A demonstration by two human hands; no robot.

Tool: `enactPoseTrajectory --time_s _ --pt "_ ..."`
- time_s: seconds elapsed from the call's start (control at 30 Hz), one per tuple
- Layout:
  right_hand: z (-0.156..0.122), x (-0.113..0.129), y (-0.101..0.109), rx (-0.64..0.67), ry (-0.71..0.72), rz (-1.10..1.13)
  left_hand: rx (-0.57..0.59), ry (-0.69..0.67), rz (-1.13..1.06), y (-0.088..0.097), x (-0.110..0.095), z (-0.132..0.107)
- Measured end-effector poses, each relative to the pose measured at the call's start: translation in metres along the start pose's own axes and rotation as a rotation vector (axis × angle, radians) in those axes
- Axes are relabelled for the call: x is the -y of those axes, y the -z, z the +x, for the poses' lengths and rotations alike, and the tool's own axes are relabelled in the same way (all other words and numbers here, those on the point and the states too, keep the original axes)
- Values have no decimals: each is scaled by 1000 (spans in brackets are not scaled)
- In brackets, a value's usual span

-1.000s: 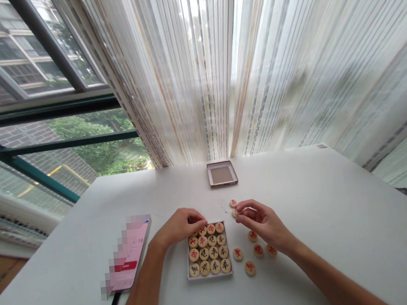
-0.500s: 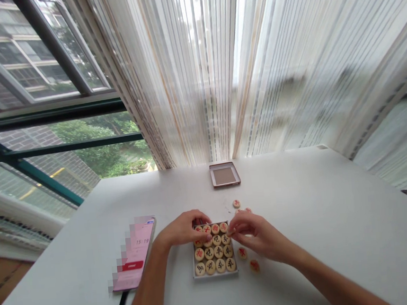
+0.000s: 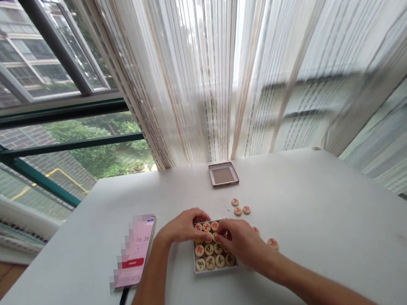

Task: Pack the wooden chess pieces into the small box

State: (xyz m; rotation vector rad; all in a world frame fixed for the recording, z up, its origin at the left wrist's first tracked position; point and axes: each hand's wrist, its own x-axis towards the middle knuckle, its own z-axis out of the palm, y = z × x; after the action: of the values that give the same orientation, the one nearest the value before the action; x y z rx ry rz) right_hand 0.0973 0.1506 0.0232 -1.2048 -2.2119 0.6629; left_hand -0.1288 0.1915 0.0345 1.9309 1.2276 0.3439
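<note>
1. Chess pieces (image 3: 208, 250), seen from the head camera, are lying in rows inside a shallow white box (image 3: 214, 270) on the table (image 3: 318, 199).
2. The left hand (image 3: 183, 226) is curling over the box's far left corner, fingertips touching pieces there; whether it is gripping one I cannot tell.
3. The right hand (image 3: 242, 244) is covering the box's right side, fingers bent down; any hold is hidden.
4. Loose pieces (image 3: 237, 211) are lying beyond the box, a lid (image 3: 223, 175) farther beyond, a phone (image 3: 136, 253) left of the box.
</note>
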Motion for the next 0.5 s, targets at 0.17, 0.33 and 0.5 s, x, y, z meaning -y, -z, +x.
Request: enactPoseTrajectory --time_s 0.17,0.33,0.5 --pt "-1 -2 -6 -54 64 -232 8 -1 -3 2 1 0" --pt "-8 -3 4 -37 179 -224 -11 -15 38 1 2 1" --pt "-13 -5 7 15 271 -220 -21 -13 44 -1 4 3"
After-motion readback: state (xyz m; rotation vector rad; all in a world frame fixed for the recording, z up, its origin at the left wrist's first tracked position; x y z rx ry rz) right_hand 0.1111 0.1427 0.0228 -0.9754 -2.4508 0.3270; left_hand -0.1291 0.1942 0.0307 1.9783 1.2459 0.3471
